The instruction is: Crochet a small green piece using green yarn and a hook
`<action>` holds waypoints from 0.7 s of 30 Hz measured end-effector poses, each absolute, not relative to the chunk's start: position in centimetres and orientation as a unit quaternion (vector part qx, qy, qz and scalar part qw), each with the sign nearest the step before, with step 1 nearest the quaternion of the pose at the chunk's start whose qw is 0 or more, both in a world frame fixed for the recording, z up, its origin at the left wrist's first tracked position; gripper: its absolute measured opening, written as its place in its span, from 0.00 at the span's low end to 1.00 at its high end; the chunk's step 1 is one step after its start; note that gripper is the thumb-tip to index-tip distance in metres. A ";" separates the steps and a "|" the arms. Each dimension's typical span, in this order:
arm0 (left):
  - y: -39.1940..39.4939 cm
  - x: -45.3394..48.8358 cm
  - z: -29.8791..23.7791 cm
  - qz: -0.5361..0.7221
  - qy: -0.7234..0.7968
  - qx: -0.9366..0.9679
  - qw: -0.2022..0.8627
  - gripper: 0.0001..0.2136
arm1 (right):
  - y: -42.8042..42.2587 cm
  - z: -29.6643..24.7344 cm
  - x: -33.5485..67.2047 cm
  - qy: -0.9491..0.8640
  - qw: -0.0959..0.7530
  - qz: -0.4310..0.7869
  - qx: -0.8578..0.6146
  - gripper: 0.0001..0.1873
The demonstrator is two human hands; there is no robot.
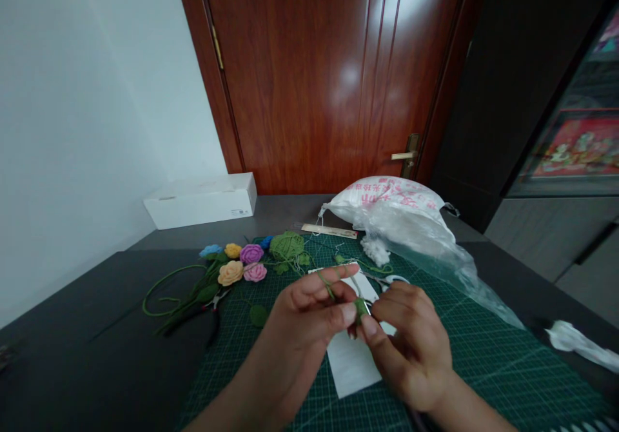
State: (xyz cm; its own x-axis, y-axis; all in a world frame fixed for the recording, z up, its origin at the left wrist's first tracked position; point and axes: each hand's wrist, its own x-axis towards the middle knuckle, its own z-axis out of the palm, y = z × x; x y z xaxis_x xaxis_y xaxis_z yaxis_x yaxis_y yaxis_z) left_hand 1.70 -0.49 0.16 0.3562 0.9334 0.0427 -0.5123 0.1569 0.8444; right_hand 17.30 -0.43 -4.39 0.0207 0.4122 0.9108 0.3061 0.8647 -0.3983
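Observation:
My left hand (309,313) and my right hand (411,342) meet above a green cutting mat (483,354). Both pinch a small green crocheted piece (360,307) between thumb and fingers. Green yarn (326,284) runs over my left index finger. A thin metal hook seems to poke out by my right fingertips, but it is too small to be sure. Under the hands lies a white paper sheet (351,361). Scissors (389,282) lie just beyond my right hand.
A ball of green yarn (286,246) and several crocheted roses (239,261) with green wire stems (169,290) lie at the mat's far left, pliers (213,309) beside them. A plastic bag of white stuffing (396,216) sits behind, a white box (200,200) by the wall, a wooden door (329,77) beyond.

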 end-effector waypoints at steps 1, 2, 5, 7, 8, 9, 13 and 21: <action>-0.3 1.6 0.0 0.476 0.231 0.398 0.750 0.17 | -0.4 -4.3 17.4 -0.699 0.673 0.043 -0.239 0.09; -0.1 1.6 -0.1 0.455 0.205 0.390 0.774 0.19 | -0.3 -4.2 17.4 -0.702 0.677 0.057 -0.213 0.07; 0.4 1.4 -0.5 0.435 0.141 0.385 0.801 0.19 | 0.0 -4.0 16.9 -0.664 0.715 0.148 -0.160 0.03; 0.5 1.4 -0.4 0.431 0.121 0.384 0.808 0.18 | 0.1 -4.0 16.4 -0.606 0.747 0.224 -0.158 0.04; 0.5 1.4 -0.3 0.430 0.122 0.382 0.809 0.18 | 0.0 -4.0 16.1 -0.581 0.758 0.256 -0.153 0.05; 0.4 1.4 -0.1 0.430 0.127 0.379 0.809 0.18 | 0.0 -4.0 15.9 -0.561 0.764 0.285 -0.143 0.05; 0.3 1.2 0.1 0.436 0.139 0.378 0.805 0.19 | -0.2 -3.7 15.6 -0.523 0.762 0.371 -0.095 0.04; 0.7 1.4 -0.7 0.427 0.108 0.383 0.812 0.14 | -0.1 -3.1 16.3 -0.500 0.710 0.487 -0.092 0.08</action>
